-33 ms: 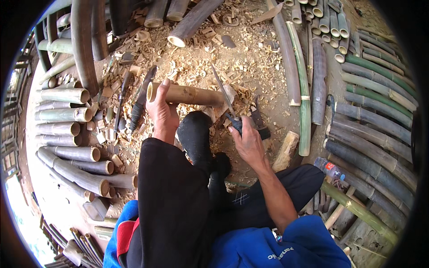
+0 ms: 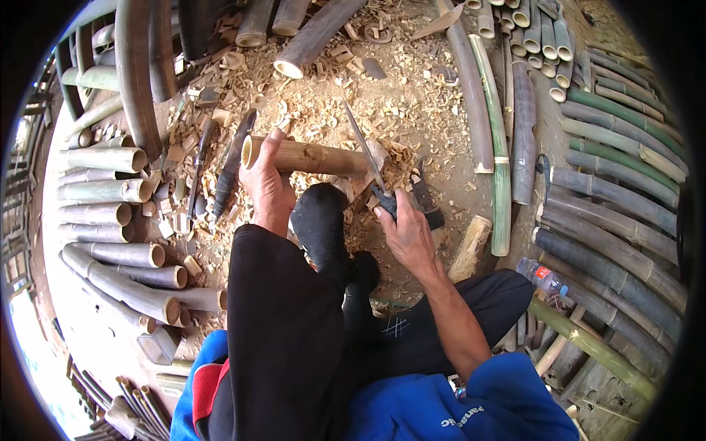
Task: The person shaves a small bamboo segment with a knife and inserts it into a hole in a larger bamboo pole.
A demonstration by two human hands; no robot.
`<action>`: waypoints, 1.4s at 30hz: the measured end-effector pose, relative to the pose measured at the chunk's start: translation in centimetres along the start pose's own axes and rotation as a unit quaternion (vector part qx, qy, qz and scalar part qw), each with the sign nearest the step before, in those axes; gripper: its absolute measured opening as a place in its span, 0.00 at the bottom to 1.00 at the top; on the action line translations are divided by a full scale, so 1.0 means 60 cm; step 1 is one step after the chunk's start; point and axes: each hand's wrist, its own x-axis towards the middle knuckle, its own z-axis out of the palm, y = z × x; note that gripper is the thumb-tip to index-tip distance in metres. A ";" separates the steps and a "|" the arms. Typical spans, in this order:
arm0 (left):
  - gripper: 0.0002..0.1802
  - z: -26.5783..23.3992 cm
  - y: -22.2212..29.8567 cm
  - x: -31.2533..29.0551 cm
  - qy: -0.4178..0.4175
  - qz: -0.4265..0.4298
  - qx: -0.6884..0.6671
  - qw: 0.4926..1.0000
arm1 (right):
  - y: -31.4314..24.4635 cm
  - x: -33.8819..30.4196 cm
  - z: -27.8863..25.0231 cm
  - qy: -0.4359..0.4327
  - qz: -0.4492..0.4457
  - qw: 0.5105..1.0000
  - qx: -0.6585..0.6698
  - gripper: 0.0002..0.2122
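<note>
My left hand point(image 2: 266, 187) grips a pale, peeled bamboo tube point(image 2: 323, 159) near its open left end, thumb on top and fingers under it. The tube lies roughly level above my black-socked foot point(image 2: 321, 220). My right hand point(image 2: 409, 234) is closed around the dark wrapped handle of a knife point(image 2: 362, 141). Its narrow blade points up and away, leaning left past the tube's right end; whether it touches the tube I cannot tell. Beneath that end sits a pale wooden block point(image 2: 378, 156), partly hidden.
Two dark-handled blades point(image 2: 234, 162) lie left of the tube. Shavings point(image 2: 316, 95) cover the ground ahead. Cut bamboo sections point(image 2: 103, 189) line the left; long bamboo poles point(image 2: 614, 209) lie at the right. A plastic bottle point(image 2: 540, 275) lies beside my right knee.
</note>
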 end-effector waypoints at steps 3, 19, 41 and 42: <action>0.24 0.013 -0.005 -0.003 0.026 0.064 0.055 0.996 | -0.038 0.004 -0.028 0.081 -0.076 0.994 0.016 0.20; 0.21 0.020 0.018 0.017 -0.018 0.076 0.081 0.994 | -0.055 0.038 0.004 0.220 -0.201 0.953 0.059 0.19; 0.21 -0.007 0.061 -0.031 -0.203 -0.006 0.138 0.969 | -0.069 -0.016 -0.048 0.143 -0.118 0.980 0.079 0.16; 0.22 0.004 0.067 -0.026 -0.205 -0.002 0.131 0.970 | -0.039 -0.004 -0.020 0.141 -0.101 0.983 0.063 0.15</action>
